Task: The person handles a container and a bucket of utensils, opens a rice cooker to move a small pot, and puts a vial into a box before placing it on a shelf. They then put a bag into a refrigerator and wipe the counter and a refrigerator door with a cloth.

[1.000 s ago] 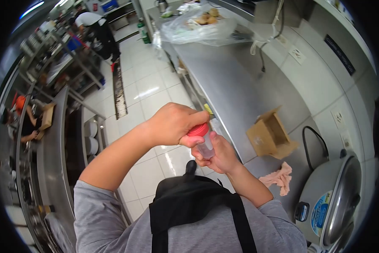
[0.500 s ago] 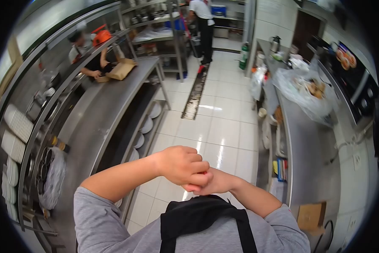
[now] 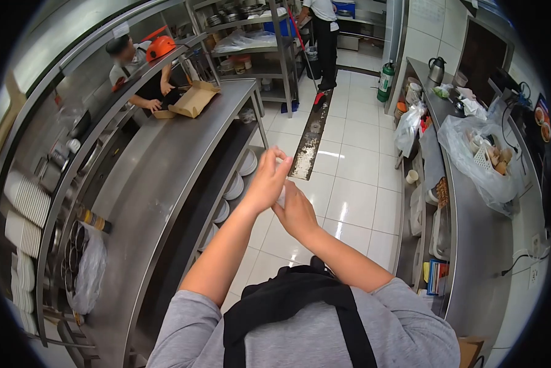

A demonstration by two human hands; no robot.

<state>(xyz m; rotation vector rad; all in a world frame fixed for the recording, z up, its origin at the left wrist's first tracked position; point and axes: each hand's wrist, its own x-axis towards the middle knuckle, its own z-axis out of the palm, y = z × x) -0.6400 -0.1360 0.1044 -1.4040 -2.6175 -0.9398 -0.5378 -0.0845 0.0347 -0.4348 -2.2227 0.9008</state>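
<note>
My left hand (image 3: pixel 266 184) is raised in front of my chest with its fingers stretched up and slightly bent. Just right of it and a little lower, my right hand (image 3: pixel 296 210) has its fingers extended, the fingertips close to the heel of the left hand. A small pale patch shows between the two hands; I cannot make out what it is. I see no object clearly held in either hand. Below them is the black apron (image 3: pixel 281 300) over my grey shirt.
On the left runs a steel counter (image 3: pixel 165 178) with plates beneath. A person (image 3: pixel 156 92) works there at an open cardboard box (image 3: pixel 194 98). Another person (image 3: pixel 323 37) stands at the back near a floor drain (image 3: pixel 312 135). The right counter (image 3: pixel 478 270) bears a plastic bag (image 3: pixel 471 153).
My hands were clasped close to my chest, with a bit of red between them. They have since moved forward and come apart, fingers straightened. My view has shifted left.
</note>
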